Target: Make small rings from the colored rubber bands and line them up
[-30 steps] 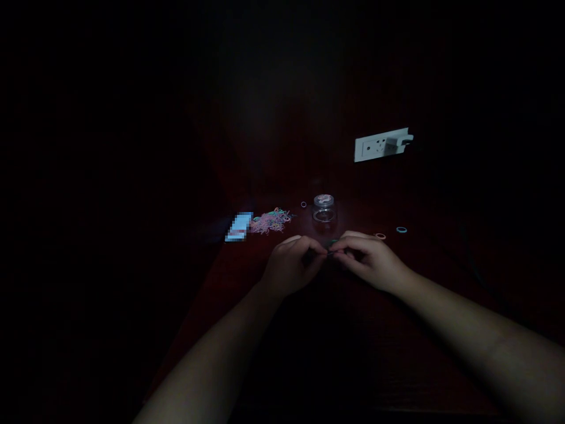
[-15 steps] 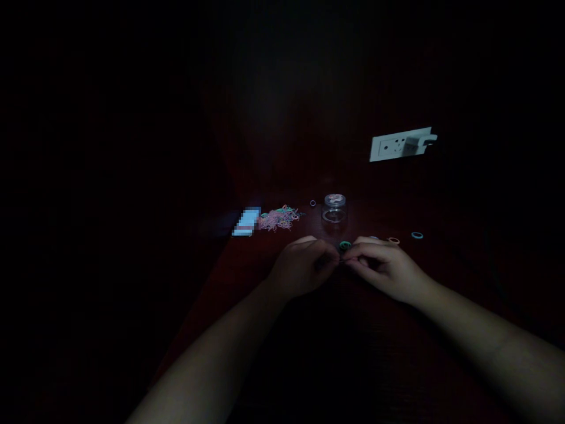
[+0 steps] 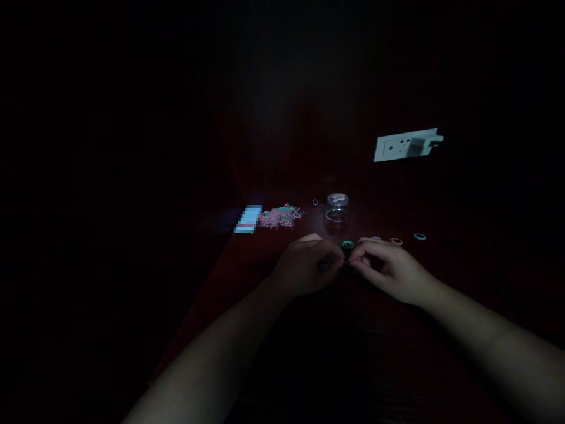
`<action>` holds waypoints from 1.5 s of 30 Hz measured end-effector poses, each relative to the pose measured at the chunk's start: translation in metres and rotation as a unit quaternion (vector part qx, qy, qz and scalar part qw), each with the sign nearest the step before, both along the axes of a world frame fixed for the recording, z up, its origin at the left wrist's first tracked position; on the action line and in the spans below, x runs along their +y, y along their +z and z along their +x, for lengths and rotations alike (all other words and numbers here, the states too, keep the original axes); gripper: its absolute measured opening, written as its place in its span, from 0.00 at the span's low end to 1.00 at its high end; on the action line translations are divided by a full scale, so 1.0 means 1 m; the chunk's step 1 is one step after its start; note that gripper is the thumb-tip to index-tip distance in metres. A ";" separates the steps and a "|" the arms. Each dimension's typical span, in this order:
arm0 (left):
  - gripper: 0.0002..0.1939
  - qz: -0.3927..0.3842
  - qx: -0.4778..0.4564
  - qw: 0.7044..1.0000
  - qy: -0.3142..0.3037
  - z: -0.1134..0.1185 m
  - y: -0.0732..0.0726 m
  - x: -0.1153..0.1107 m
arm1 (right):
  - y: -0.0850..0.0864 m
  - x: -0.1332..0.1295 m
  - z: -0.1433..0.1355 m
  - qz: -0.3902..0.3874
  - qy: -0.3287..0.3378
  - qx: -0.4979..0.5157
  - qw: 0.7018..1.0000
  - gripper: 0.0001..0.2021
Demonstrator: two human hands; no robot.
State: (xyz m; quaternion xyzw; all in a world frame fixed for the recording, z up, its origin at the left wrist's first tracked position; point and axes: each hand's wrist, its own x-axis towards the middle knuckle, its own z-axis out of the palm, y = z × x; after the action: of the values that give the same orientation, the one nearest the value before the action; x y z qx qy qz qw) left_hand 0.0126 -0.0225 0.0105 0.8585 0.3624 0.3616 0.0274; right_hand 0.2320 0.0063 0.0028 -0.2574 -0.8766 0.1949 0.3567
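Note:
My left hand (image 3: 309,264) and my right hand (image 3: 391,268) face each other low over the dark red table, fingertips pinched. Between them stretches a thin pinkish band (image 3: 346,262), with one end in each pinch. Just beyond the fingertips lies a green ring-shaped band (image 3: 348,244). An orange band (image 3: 397,241) and a blue-green band (image 3: 419,237) rest past my right hand. A pile of small coloured bands (image 3: 282,217) is beyond my left hand. The dim light hides fine detail of the held band.
A clear jar with a patterned lid (image 3: 338,209) stands behind the green band. A lit phone (image 3: 248,219) lies left of the pile. One small pale ring (image 3: 315,202) is near the jar. On the wall, a white socket (image 3: 404,146) holds a plug.
My fingertips have moved slightly apart, and more of the thin band shows between them. The whole view has shifted a little.

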 end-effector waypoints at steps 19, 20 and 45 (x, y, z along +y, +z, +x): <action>0.10 -0.025 -0.005 1.000 0.004 -0.001 -0.002 0.000 | 0.000 0.001 0.001 -0.004 -0.008 0.009 1.000 0.05; 0.08 -0.027 0.001 1.000 0.009 0.000 -0.003 0.000 | 0.000 0.000 0.001 -0.005 -0.006 0.009 1.000 0.05; 0.01 -0.010 0.001 1.000 0.001 0.000 -0.004 0.000 | 0.003 -0.001 0.003 -0.008 0.004 -0.006 1.000 0.06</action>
State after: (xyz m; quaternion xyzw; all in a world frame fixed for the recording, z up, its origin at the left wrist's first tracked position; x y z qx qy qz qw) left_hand 0.0122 -0.0221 0.0065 0.8580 0.3669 0.3576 0.0349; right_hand 0.2350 0.0056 0.0058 -0.2576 -0.8784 0.2014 0.3484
